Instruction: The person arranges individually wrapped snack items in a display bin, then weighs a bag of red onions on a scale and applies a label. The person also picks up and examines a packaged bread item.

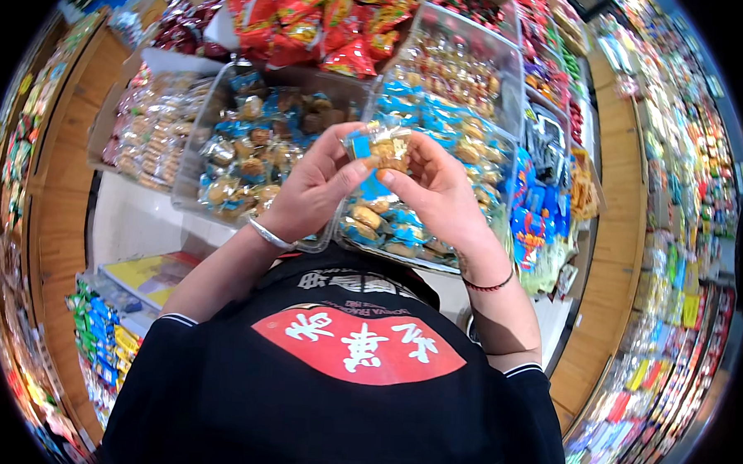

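Between both hands is a small clear-and-blue wrapped packet of cookies [384,148]. My left hand [314,189] pinches its left side with thumb and fingers. My right hand [439,185] grips the right side, its thumb at the lower edge. The packet is held above the meeting sides of two clear plastic bins. Below my right hand, one bin holds similar blue-wrapped cookies [366,219]. Under and beyond my left hand, the other clear bin [191,162] contains mixed wrapped cookies [250,164], some of them darker brown.
Red snack bags [331,25] are heaped at the back. A carton of wrapped biscuits [152,135] stands on the left. Blue packages [533,220] lie at the right. Stocked shelves [665,344] curve along both sides beyond wooden-look floor strips [613,242].
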Tool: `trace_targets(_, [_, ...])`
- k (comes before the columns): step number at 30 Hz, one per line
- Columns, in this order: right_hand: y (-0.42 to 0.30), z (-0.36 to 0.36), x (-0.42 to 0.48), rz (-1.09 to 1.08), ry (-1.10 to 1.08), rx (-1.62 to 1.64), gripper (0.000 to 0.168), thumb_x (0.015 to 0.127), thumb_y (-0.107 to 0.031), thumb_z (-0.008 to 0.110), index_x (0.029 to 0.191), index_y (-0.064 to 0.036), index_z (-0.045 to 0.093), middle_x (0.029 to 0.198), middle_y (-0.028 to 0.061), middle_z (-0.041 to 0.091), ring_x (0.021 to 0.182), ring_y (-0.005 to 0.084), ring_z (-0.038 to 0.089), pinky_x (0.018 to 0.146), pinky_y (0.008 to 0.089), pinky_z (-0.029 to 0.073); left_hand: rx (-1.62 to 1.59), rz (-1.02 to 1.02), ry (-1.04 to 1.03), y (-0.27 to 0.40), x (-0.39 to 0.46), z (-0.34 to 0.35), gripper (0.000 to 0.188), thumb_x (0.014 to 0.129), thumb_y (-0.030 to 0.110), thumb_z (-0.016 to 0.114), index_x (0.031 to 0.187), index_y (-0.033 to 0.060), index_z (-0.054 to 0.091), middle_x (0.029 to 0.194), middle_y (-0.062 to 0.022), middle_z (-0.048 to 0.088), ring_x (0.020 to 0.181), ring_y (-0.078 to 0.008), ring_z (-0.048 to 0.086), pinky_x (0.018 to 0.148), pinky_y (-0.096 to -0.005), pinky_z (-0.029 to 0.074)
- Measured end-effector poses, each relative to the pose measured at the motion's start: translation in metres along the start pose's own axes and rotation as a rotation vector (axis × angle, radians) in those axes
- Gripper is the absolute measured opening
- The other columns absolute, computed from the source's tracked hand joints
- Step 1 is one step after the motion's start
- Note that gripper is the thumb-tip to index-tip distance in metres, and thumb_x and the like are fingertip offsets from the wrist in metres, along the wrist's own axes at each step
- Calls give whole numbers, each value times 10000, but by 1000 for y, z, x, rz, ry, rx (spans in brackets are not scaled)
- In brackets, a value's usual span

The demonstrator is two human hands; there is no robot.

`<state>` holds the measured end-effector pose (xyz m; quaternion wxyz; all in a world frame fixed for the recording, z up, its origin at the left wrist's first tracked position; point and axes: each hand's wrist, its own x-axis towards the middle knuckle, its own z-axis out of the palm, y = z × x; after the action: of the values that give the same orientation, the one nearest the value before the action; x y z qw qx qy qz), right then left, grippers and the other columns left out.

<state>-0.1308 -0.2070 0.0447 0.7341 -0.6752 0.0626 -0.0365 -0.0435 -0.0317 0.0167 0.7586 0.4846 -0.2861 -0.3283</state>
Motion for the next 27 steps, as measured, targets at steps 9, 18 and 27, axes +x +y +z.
trace_targets(9, [-29, -83, -93, 72, 233, -723, 440, 833, -28, 727, 1241, -10, 564, 1094, 96, 634, 1034, 205, 623, 878, 324, 508, 222, -236, -186, -12, 15, 31, 363, 998, 45, 535, 1355, 6, 486, 1311, -73, 565, 1209, -155, 554, 1032, -302, 442])
trace_targets(18, [21, -88, -98, -37, -64, -1107, 382, 777, -18, 712, 1139, -25, 593, 1141, 115, 613, 1062, 342, 564, 914, 412, 485, 296, -277, -297, -23, 19, 41, 245, 1002, 76, 555, 1234, 5, 587, 1158, -22, 636, 1071, -74, 579, 935, -248, 469])
trace_targets(27, [30, -111, -86, -355, -279, -1482, 561, 796, -254, 735, 1327, -145, 589, 1478, 31, 463, 1369, 271, 415, 1131, 465, 346, 387, -267, -188, -15, 23, 23, 235, 1007, 56, 531, 1225, -7, 590, 1189, -63, 643, 1112, -130, 623, 913, -268, 506])
